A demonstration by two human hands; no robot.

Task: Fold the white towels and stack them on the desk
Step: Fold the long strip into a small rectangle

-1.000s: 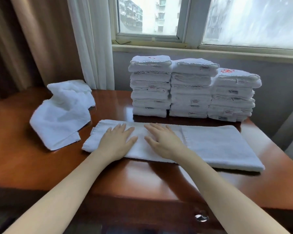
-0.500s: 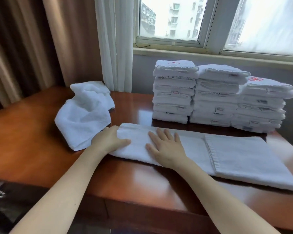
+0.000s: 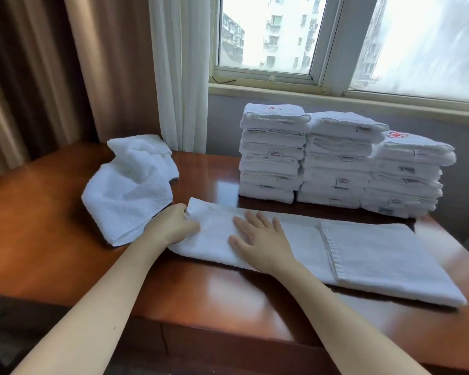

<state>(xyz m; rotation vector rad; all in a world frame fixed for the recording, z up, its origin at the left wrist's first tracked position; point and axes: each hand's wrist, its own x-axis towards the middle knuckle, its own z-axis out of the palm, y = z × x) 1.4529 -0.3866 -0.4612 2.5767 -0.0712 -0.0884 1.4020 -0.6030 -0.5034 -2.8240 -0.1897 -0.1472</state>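
While the towel [image 3: 377, 261] runs left-right, left fingers [image 3: 179, 211] pinch its end, right fingers [image 3: 251, 219] press flat.

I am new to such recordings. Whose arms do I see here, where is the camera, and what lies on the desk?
There is no machine here. A person wears a camera on the head, so the single picture looks forward and down at their own bare arms. On the brown desk lies a long folded white towel. The left hand grips its left end; the right hand presses flat on it. Behind stand three stacks of folded towels, under the window. To the left lies a crumpled towel, not yet folded.
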